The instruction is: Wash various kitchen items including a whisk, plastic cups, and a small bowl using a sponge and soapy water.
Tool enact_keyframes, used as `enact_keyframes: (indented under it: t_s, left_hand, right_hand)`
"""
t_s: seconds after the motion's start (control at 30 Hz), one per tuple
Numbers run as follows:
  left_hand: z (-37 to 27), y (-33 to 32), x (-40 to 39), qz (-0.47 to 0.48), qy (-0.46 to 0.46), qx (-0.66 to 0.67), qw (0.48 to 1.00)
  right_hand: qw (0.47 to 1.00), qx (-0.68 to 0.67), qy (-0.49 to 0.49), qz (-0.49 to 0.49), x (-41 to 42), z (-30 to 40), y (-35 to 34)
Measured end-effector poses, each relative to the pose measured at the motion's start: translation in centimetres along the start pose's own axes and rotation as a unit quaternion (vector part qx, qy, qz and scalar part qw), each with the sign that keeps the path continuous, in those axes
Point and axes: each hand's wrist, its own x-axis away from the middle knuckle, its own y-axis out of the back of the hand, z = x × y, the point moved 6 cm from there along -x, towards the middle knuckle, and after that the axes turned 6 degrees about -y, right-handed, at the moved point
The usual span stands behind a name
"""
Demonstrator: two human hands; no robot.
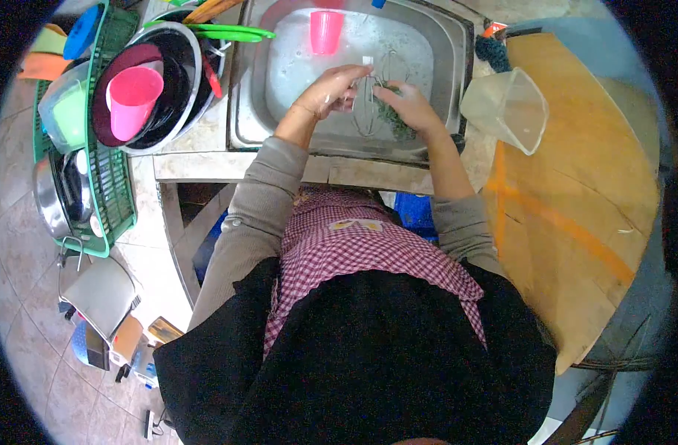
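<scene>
Over a steel sink [250, 100] of soapy water, my left hand [330, 94] is closed around the upper end of a wire whisk attachment [364, 108]. My right hand [408, 108] touches the same wires from the other side with a green scouring mesh [394, 114] in its fingers. A similar wire whisk [395, 67] lies in the water just beyond. The pink plastic cup [326, 32] stands in the suds near the far wall of the sink.
Left of the sink, a metal basin [197, 83] holds dark dishes and another pink cup [133, 103]. A green dish rack [113, 183] with containers stands farther left. At right are a clear plastic container [505, 108] and a cardboard sheet [583, 194].
</scene>
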Motion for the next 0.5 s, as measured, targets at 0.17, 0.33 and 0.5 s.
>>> enact_keyframes:
  t_s: [0.17,0.33,0.5]
  left_hand:
    - [-0.9,1.2,0.5,0.053,0.03,-0.142,0.988]
    - [-1.8,0.9,0.0,0.085,-0.168,-0.151,0.97]
    - [0.6,3.2,-1.5,-0.02,-0.169,0.101,0.98]
  right_hand:
    - [0.998,0.016,-0.02,0.051,-0.3,0.0,-0.2]
    - [0.997,0.013,-0.002,0.074,-0.3,0.5,-0.9]
    - [0.993,0.067,-0.001,-0.101,0.2,2.1,1.1]
